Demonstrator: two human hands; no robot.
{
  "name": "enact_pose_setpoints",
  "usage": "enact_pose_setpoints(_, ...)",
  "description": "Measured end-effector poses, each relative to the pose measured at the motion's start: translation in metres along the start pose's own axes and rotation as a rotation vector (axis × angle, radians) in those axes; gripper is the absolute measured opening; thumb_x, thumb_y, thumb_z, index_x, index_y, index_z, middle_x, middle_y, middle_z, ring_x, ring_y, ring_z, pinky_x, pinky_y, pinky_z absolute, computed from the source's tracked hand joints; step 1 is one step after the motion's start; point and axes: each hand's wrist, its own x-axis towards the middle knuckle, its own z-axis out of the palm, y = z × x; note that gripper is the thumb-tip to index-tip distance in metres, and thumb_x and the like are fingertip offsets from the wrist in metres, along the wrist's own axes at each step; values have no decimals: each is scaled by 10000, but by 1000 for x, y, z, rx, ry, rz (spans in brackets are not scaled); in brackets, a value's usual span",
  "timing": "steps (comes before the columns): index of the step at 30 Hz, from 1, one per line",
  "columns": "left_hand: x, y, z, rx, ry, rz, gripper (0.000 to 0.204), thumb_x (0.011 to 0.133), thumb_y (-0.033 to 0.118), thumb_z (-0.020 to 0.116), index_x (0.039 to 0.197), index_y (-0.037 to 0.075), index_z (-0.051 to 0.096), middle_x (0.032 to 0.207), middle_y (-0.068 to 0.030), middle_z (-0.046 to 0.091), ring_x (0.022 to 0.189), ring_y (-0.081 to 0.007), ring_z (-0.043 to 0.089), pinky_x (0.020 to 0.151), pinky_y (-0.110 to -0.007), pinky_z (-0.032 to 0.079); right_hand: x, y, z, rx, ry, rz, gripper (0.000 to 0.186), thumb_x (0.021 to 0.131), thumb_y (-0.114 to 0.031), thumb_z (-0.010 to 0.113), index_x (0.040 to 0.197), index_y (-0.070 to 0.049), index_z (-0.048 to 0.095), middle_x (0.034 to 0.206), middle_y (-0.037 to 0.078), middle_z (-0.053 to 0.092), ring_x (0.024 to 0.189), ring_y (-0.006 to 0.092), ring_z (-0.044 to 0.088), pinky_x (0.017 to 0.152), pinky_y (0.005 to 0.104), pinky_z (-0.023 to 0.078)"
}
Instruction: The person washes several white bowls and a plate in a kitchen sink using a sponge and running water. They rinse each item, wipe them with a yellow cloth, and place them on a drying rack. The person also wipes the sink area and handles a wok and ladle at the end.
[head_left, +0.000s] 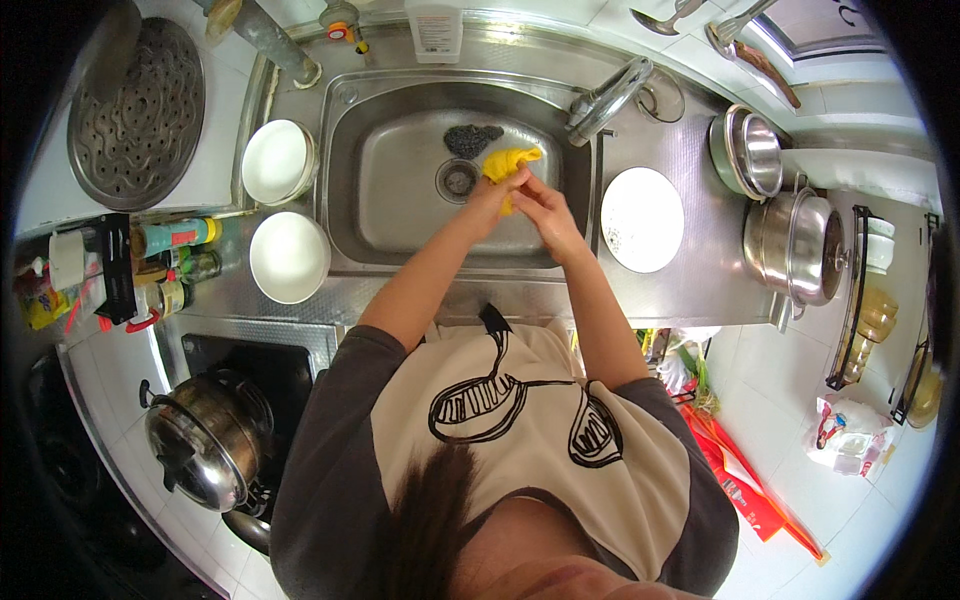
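Over the steel sink [395, 190], my left hand [490, 200] is closed around a bunched yellow cloth [508, 163]. Close against it, my right hand [548, 215] grips the cloth too, its fingers bent toward the left hand. Part of the cloth sticks out above the hands, and a small bit shows below, between them. A dark mesh scrubber [470, 140] lies on the sink floor beyond the drain [458, 180], just left of the cloth.
White bowls [290, 257] stand left of the sink; a white plate [642, 220] lies to its right. The faucet [608, 100] leans over the far right corner. Pots [795, 245] stand farther right. A lidded pot [205, 440] sits on the stove at lower left.
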Motion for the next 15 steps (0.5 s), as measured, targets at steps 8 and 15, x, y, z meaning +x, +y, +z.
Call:
enact_pose_setpoints(8,-31,18,13,-116,-439,-337,256,816,126,663,1015,82,508,821,-22,540,641,-104,527,494,-212,410,31,-42,-28,-179,-36,17,370,860,-161,602,1196,-19,544,1094,111,611,1011,150,546,855,294,450)
enact_pose_setpoints(15,-34,13,32,-106,-362,-536,192,806,136,671,869,95,495,672,14,457,449,-31,359,356,-167,216,42,-54,-12,-181,-559,243,330,904,-216,560,1178,-31,560,798,59,630,755,123,591,713,259,483)
